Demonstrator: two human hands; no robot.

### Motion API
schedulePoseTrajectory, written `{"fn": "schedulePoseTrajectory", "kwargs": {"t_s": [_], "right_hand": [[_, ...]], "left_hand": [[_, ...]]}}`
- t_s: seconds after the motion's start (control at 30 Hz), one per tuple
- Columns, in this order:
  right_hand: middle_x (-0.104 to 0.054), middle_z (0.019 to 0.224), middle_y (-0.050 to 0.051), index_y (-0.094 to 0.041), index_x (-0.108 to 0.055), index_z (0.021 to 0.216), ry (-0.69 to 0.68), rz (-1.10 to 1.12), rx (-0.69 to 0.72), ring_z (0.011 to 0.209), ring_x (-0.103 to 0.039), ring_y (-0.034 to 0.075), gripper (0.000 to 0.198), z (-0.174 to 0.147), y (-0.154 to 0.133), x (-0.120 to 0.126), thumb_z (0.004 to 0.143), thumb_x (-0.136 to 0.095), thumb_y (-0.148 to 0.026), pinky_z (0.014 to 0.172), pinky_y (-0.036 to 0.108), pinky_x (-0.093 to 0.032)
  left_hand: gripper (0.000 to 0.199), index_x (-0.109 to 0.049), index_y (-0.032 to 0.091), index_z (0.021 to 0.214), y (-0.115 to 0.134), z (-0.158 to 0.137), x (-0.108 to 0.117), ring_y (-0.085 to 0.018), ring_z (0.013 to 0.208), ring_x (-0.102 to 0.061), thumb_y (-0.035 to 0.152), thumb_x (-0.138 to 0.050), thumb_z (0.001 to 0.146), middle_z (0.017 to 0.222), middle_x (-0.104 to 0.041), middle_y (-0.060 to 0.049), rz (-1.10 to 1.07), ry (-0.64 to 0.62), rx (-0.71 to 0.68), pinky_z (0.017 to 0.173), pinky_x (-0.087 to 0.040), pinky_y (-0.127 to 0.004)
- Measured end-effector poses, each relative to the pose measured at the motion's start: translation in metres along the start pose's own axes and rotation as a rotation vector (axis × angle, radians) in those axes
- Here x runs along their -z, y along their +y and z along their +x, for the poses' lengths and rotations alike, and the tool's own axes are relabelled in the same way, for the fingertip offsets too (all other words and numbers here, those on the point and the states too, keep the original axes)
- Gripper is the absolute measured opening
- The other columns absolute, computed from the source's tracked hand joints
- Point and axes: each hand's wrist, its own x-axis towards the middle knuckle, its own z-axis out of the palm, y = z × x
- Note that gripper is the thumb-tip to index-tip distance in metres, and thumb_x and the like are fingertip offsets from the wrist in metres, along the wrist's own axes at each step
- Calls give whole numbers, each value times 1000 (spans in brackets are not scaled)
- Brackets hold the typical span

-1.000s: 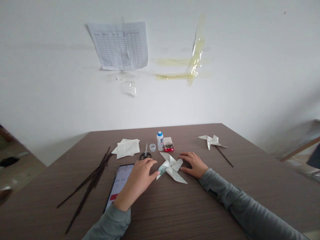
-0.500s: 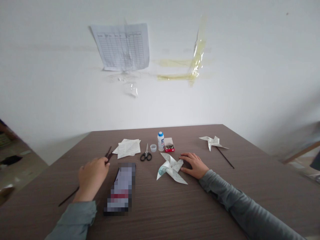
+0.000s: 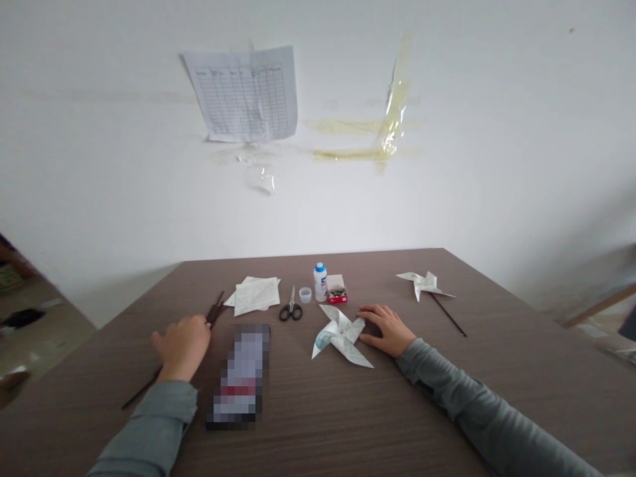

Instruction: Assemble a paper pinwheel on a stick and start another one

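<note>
My left hand point(image 3: 183, 346) is closed over a bunch of thin dark sticks point(image 3: 214, 310) on the left of the table. Their ends stick out on both sides of the hand; the fingertips are hidden underneath. At the centre lies a pinwheel point(image 3: 342, 336) folded from printed paper, with a bluish patch on one blade. My right hand point(image 3: 390, 329) rests at its right blade, thumb and fingers apart, fingertips touching the paper. A phone point(image 3: 243, 374) with a blurred-out screen lies right of my left hand.
Behind are stacked paper sheets point(image 3: 257, 295), black-handled scissors point(image 3: 291, 310), a small clear cup point(image 3: 305, 295), a blue-capped white bottle point(image 3: 320, 283) and a red box point(image 3: 338, 296) of small metal pieces. Another pinwheel point(image 3: 425, 284) on a dark stick lies at the right. A wall point(image 3: 348, 212) stands behind the table.
My left hand has shifted slightly left over the sticks, and more of their upper ends show. My right hand and the pinwheel stay in place.
</note>
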Motion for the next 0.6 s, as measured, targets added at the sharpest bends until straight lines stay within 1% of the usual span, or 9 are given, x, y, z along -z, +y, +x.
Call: {"fn": "schedulePoseTrajectory", "kwargs": {"t_s": [0.13,0.27,0.4,0.5,0.6], "right_hand": [[-81,179,19,-33,-90,167,7,8,6,166,-73,53,66,0,0,1,107,-96,-61,144,79,-57],[-81,177,18,-35,-90,166,13,15,18,164,-73,53,64,-1,0,1,107,-95,-61,142,79,-58],[-83,175,17,-36,-91,164,20,8,21,162,-75,53,63,-1,0,2,107,-96,-61,140,78,-60],[-82,176,18,-35,-91,165,11,9,18,164,-74,53,64,0,-1,2,107,-96,-61,142,78,-59],[-81,178,19,-33,-90,166,3,11,10,167,-72,53,65,0,-3,2,108,-96,-61,143,78,-58]], "left_hand": [[39,-102,26,122,1,0,-1,-53,144,-90,23,-64,113,146,-96,-30,-10,27,-7,130,-62,-74],[37,-101,24,118,1,1,-4,-52,143,-91,25,-65,111,142,-97,-31,-33,64,-22,127,-64,-71],[31,-101,25,116,0,5,-4,-52,140,-92,28,-71,108,139,-98,-30,-72,62,-2,120,-68,-68],[38,-101,24,118,-1,6,-3,-50,140,-92,29,-64,113,140,-98,-28,-90,61,1,117,-69,-64],[46,-101,25,127,-2,6,-2,-48,141,-91,32,-56,120,143,-97,-28,-108,63,-6,115,-68,-61]]}}
